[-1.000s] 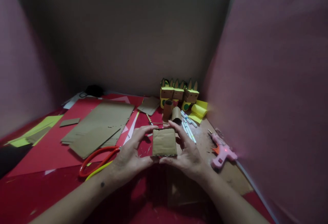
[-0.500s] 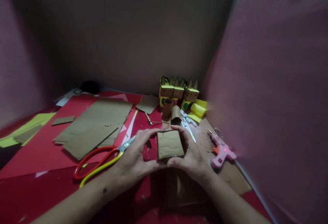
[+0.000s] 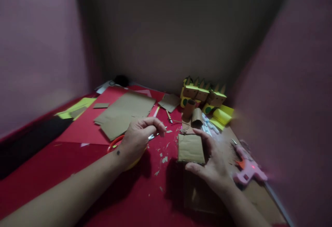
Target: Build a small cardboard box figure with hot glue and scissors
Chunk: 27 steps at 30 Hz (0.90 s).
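My right hand [image 3: 214, 161] grips a small square cardboard box [image 3: 191, 148] between thumb and fingers, its flat top facing up. To the left, my left hand [image 3: 142, 133] is apart from the box, fingers curled and pinched together. Whatever it may hold between the fingertips is too small to make out. Beneath that hand lie the scissors [image 3: 117, 142] with red and yellow handles, mostly covered by the hand and wrist. Small paper scraps [image 3: 164, 159] are scattered on the red table [image 3: 145, 199] between both hands.
Cardboard sheets [image 3: 127, 106] lie on red paper [image 3: 77, 132] at left. Cardboard figures [image 3: 203, 93] with yellow parts stand at the back, near cardboard tubes [image 3: 190, 108], white markers [image 3: 207, 125] and yellow paper [image 3: 221, 116]. A pink glue gun [image 3: 250, 171] with a red light lies right.
My left hand has let go of the box and moved left, its fingers closing. The right hand still holds the box. The view has turned left, shifting everything rightward.
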Motion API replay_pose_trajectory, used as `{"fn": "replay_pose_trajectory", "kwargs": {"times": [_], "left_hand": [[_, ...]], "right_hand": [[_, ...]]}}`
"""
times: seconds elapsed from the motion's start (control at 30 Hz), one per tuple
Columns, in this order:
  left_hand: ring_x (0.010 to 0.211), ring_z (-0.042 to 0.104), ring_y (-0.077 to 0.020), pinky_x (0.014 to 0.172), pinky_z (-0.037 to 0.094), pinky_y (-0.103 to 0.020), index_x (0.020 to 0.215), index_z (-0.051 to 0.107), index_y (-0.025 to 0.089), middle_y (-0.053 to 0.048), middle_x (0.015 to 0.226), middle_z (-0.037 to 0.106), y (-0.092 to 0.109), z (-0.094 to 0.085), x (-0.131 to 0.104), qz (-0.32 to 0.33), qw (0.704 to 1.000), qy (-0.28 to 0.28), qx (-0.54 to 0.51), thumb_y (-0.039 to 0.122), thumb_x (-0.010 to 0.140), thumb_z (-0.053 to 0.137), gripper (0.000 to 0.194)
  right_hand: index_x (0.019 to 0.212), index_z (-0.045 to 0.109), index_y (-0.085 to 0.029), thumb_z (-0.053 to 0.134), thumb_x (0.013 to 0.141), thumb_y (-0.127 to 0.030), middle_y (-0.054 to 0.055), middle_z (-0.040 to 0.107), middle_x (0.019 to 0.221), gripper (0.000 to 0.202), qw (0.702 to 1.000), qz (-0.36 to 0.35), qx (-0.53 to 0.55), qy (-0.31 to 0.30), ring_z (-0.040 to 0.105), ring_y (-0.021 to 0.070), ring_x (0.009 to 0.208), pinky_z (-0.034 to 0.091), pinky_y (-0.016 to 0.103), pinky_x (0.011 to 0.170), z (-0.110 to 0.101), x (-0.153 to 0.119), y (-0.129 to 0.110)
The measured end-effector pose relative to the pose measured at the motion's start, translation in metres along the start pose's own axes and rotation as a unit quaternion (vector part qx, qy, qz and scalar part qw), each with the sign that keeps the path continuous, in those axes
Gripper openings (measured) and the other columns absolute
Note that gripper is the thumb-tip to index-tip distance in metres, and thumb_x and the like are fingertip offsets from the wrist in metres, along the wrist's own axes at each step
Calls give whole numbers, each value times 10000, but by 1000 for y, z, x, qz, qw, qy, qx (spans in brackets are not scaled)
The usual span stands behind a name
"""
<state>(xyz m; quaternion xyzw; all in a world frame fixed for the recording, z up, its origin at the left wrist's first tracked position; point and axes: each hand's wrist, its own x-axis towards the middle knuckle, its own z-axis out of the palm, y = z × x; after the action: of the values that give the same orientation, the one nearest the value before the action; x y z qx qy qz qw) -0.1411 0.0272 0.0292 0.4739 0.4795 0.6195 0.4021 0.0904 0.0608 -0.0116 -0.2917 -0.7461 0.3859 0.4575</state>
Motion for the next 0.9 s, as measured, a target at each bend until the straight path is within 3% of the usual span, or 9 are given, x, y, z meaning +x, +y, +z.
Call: {"fn": "replay_pose_trajectory", "kwargs": {"times": [0.07, 0.13, 0.33, 0.57, 0.67, 0.73, 0.83, 0.9], "left_hand": [[558, 438, -113, 567, 377, -247, 542, 656, 219, 22, 575, 571, 4, -8, -5, 14, 1000, 22, -10, 183, 618, 536, 147], [553, 412, -114, 553, 345, -256, 583, 654, 219, 28, 578, 544, 6, -14, -14, 23, 999, 30, 2, 211, 632, 532, 131], [692, 511, -152, 681, 399, -305, 817, 704, 206, 10, 723, 605, -5, -23, -46, 30, 996, -29, 75, 299, 800, 630, 120], [704, 518, -193, 695, 410, -355, 688, 605, 222, -9, 714, 590, -9, -22, -46, 59, 990, -53, 121, 221, 706, 569, 41], [624, 484, -187, 617, 395, -349, 720, 651, 235, 4, 655, 563, -1, -25, -36, 61, 987, -55, 140, 276, 754, 603, 72], [598, 496, -176, 575, 411, -325, 833, 695, 251, 23, 640, 565, 4, -37, -21, 54, 986, -36, 150, 341, 808, 667, 98], [564, 520, -135, 514, 423, -259, 920, 680, 223, 46, 636, 582, 12, -74, 18, 34, 985, 49, 165, 326, 843, 759, 151], [518, 500, -97, 493, 431, -227, 920, 640, 162, 54, 668, 571, 16, -108, 45, 8, 977, 132, 168, 319, 940, 711, 174]], "right_hand": [[1336, 556, -321, 886, 724, -581, 79, 674, 1280, 743, 1000, -6, -13, 24, 698, 289, 1114, 600, 383, 905, 1, 0, 2], [1324, 549, -307, 879, 729, -556, 77, 699, 1226, 725, 999, 6, -8, 39, 718, 279, 1052, 612, 368, 849, 0, 2, 4], [1295, 518, -270, 847, 723, -478, 81, 714, 1152, 691, 997, 64, -33, 28, 722, 283, 1006, 614, 392, 832, -5, 8, 10], [1246, 549, -260, 787, 733, -508, 89, 724, 1105, 618, 993, 92, -55, 45, 716, 305, 970, 610, 422, 802, -1, 8, 12], [1236, 576, -252, 771, 741, -506, 103, 730, 1116, 589, 993, 78, -79, 52, 723, 326, 979, 614, 442, 803, -1, 6, 15], [1222, 597, -242, 787, 715, -497, 116, 741, 1129, 599, 991, 80, -86, 61, 733, 345, 985, 622, 444, 796, -2, 6, 15], [1261, 601, -252, 766, 763, -496, 111, 771, 1098, 578, 992, 88, -83, 34, 758, 350, 948, 634, 429, 752, -2, 5, 11], [1255, 639, -284, 760, 780, -511, 104, 777, 1131, 541, 991, 43, -123, 16, 754, 374, 1015, 634, 450, 807, -2, 2, 11]]}}
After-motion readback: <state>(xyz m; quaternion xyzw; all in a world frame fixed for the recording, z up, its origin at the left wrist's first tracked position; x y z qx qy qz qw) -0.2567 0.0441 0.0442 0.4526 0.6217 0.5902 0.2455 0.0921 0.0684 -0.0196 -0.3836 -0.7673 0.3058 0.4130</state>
